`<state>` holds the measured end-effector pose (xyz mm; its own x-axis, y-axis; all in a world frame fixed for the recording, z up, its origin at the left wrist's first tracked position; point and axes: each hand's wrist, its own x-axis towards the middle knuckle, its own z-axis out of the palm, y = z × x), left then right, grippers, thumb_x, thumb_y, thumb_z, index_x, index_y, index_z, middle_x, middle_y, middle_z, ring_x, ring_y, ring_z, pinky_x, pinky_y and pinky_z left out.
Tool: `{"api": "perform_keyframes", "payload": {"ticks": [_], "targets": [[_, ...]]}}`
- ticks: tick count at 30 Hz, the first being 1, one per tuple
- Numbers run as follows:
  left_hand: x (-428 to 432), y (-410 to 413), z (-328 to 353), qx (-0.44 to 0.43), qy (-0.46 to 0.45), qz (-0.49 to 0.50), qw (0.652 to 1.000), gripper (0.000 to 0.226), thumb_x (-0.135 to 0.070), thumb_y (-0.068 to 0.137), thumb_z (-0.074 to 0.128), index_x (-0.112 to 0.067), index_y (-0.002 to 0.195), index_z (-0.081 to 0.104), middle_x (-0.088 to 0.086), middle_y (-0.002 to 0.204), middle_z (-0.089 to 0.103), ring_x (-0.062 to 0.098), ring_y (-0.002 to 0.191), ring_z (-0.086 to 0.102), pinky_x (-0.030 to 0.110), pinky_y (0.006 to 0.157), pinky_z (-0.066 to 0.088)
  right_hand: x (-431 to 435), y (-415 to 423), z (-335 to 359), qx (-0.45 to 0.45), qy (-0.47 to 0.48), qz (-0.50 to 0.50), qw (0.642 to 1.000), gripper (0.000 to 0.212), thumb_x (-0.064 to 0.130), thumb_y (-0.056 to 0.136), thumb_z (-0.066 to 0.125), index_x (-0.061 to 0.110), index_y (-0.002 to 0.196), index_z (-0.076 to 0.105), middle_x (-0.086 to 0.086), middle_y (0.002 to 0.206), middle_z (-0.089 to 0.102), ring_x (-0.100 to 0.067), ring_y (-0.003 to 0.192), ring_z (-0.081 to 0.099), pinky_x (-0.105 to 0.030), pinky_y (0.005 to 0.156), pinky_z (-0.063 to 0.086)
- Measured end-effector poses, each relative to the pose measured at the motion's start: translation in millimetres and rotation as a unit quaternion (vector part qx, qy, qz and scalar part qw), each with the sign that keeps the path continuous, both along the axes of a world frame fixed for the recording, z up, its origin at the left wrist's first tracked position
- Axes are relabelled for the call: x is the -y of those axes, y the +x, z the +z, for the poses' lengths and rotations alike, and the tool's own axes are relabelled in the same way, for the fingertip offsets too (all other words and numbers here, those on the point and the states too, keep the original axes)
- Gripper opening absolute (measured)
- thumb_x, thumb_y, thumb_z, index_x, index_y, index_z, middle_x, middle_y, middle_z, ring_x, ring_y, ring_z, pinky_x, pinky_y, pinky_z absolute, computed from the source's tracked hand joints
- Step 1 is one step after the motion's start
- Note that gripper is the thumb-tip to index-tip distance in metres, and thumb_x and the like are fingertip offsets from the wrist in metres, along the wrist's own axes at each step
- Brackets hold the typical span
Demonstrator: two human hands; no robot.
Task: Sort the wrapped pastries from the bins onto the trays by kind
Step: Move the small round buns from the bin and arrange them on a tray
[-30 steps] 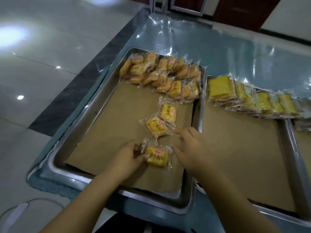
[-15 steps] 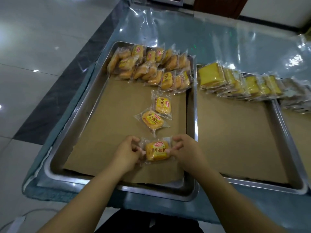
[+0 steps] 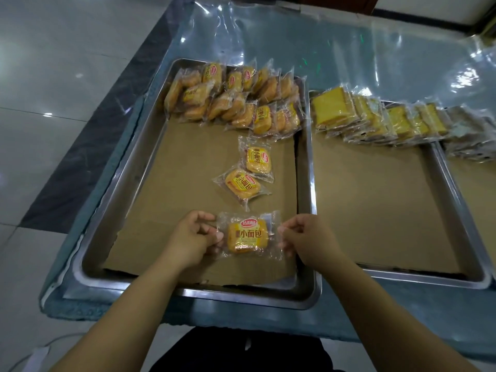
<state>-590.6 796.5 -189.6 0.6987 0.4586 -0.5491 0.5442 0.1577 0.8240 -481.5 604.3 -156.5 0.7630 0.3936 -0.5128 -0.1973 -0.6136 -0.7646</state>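
Note:
A wrapped small bun (image 3: 247,237) lies near the front of the left steel tray (image 3: 112,189), on brown paper. My left hand (image 3: 193,237) pinches the wrapper's left edge and my right hand (image 3: 306,238) pinches its right edge. Two more wrapped buns (image 3: 258,159) (image 3: 242,184) lie loose in the tray's middle. A row of several buns (image 3: 236,100) fills the tray's far end. On the middle tray (image 3: 453,200), several wrapped yellow cake slices (image 3: 375,116) stand in a row along the far end.
A third tray (image 3: 442,157) with darker wrapped pastries (image 3: 469,138) shows at the right edge. The trays sit on a table (image 3: 349,49) covered with clear plastic. Tiled floor (image 3: 53,76) lies to the left, past the table's edge.
Both hands have closed in on the front bun from either side and now pinch its wrapper ends. The bun has turned square to me. The camera has tilted down.

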Motion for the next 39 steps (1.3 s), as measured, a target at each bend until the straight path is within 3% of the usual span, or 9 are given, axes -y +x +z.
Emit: {"api": "perform_keyframes", "payload": {"ticks": [3, 5, 8, 10, 15, 21, 28, 33, 39], "targets": [[4.3, 1.1, 0.0, -0.022, 0.097, -0.048, 0.994, 0.033, 0.000, 0.079, 0.068, -0.027, 0.090, 0.052, 0.004, 0.071, 0.065, 0.014, 0.057, 0.063, 0.029, 0.056, 0.050, 2.8, -2.5, -1.4, 0.080, -0.130, 0.097, 0.984, 0.016, 0.011, 0.090, 0.052, 0.013, 0.077, 0.059, -0.005, 0.070, 0.067, -0.014, 0.060, 0.064, -0.026, 0.056, 0.053], [12.5, 3.8, -0.5, -0.036, 0.186, -0.114, 0.975, 0.033, -0.007, 0.078, 0.070, -0.033, 0.084, 0.050, -0.002, 0.069, 0.064, 0.011, 0.063, 0.062, 0.028, 0.059, 0.049, -0.4, -2.0, -2.7, 0.101, -0.229, 0.204, 0.946, 0.015, 0.014, 0.092, 0.049, 0.008, 0.084, 0.060, -0.009, 0.080, 0.065, -0.022, 0.073, 0.064, -0.034, 0.070, 0.056], [17.4, 7.6, 1.5, -0.046, 0.265, -0.232, 0.935, 0.023, -0.016, 0.080, 0.067, -0.033, 0.083, 0.052, -0.007, 0.075, 0.061, 0.011, 0.070, 0.060, 0.034, 0.065, 0.052, -6.9, -1.4, -1.5, 0.136, -0.334, 0.308, 0.880, 0.021, 0.018, 0.090, 0.055, 0.015, 0.072, 0.047, 0.000, 0.070, 0.049, -0.011, 0.062, 0.050, -0.025, 0.062, 0.046], [10.8, 14.3, 5.6, -0.025, 0.334, -0.257, 0.906, 0.018, -0.021, 0.080, 0.065, -0.030, 0.092, 0.057, -0.005, 0.089, 0.060, 0.014, 0.081, 0.059, 0.038, 0.074, 0.053, -8.1, 0.8, 1.6, 0.152, -0.350, 0.313, 0.870, 0.030, 0.017, 0.089, 0.057, 0.018, 0.066, 0.038, 0.002, 0.067, 0.043, -0.007, 0.058, 0.043, -0.024, 0.061, 0.041], [-9.0, 50.2, 15.2, 0.109, 0.484, -0.249, 0.832, 0.026, -0.020, 0.087, 0.059, -0.014, 0.112, 0.061, 0.006, 0.112, 0.057, 0.025, 0.106, 0.050, 0.034, 0.091, 0.040, -7.4, 4.7, 11.1, 0.211, -0.339, 0.293, 0.869, 0.008, 0.019, 0.089, 0.057, 0.013, 0.093, 0.054, 0.002, 0.073, 0.045, -0.012, 0.067, 0.049, -0.026, 0.064, 0.045], [-17.5, 76.2, 1.1, 0.079, 0.483, -0.372, 0.788, 0.035, -0.032, 0.096, 0.046, -0.027, 0.129, 0.055, 0.002, 0.141, 0.042, 0.024, 0.130, 0.030, 0.032, 0.106, 0.026, -9.1, 0.9, 4.8, 0.249, -0.176, 0.380, 0.873, 0.050, 0.041, 0.087, 0.058, 0.027, 0.133, 0.042, 0.000, 0.129, 0.041, -0.017, 0.116, 0.039, -0.033, 0.096, 0.041], [-21.9, 44.4, 7.1, 0.064, 0.538, -0.347, 0.765, 0.028, -0.037, 0.090, 0.054, -0.024, 0.112, 0.067, 0.007, 0.125, 0.049, 0.029, 0.123, 0.033, 0.043, 0.092, 0.045, -1.8, 5.0, -0.5, 0.200, -0.198, 0.373, 0.884, 0.049, 0.044, 0.086, 0.058, 0.029, 0.131, 0.046, 0.001, 0.124, 0.045, -0.016, 0.114, 0.041, -0.035, 0.097, 0.041], [-28.3, 15.1, 7.0, 0.072, 0.532, -0.356, 0.765, 0.023, -0.029, 0.086, 0.064, -0.018, 0.106, 0.068, 0.012, 0.133, 0.048, 0.035, 0.121, 0.040, 0.044, 0.089, 0.047, -3.9, 10.1, -0.9, 0.187, -0.191, 0.369, 0.890, 0.046, 0.043, 0.083, 0.063, 0.030, 0.125, 0.052, 0.004, 0.122, 0.046, -0.013, 0.109, 0.043, -0.033, 0.095, 0.041], [-24.9, 0.5, 4.3, -0.001, 0.535, -0.348, 0.770, 0.052, -0.052, 0.080, 0.060, -0.035, 0.127, 0.045, -0.002, 0.134, 0.034, 0.022, 0.114, 0.030, 0.036, 0.082, 0.048, -15.8, 28.9, 1.9, 0.168, -0.178, 0.333, 0.911, 0.051, 0.046, 0.080, 0.066, 0.027, 0.125, 0.052, 0.001, 0.123, 0.049, -0.015, 0.107, 0.048, -0.030, 0.088, 0.044]]}}
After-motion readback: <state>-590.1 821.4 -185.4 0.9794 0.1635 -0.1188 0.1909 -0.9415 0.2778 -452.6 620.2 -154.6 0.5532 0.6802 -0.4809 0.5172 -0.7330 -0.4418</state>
